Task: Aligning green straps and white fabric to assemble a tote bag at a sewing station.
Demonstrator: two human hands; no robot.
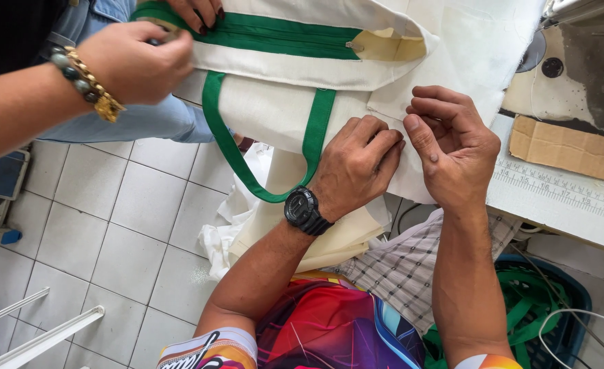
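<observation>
A cream canvas bag (pixel 274 113) with a green zipper strip (pixel 281 34) and a green strap loop (pixel 261 160) lies across the edge of a white sewing table (pixel 555 198). My left hand (pixel 356 164), with a black watch on the wrist, presses its curled fingers on the bag's cloth. My right hand (pixel 452 140) pinches the cloth edge right beside it, fingers bent. A co-worker's hand (pixel 134 61) with a bead bracelet grips the bag's far left end near the zipper; another of their hands (pixel 196 10) touches the top edge.
A cardboard scrap (pixel 568 147) lies on the table past a printed ruler strip (pixel 561 188). A blue basket (pixel 541 321) of green straps stands at the lower right. More cream cloth (pixel 247 225) hangs over the tiled floor (pixel 110 232). White bars (pixel 42 335) sit lower left.
</observation>
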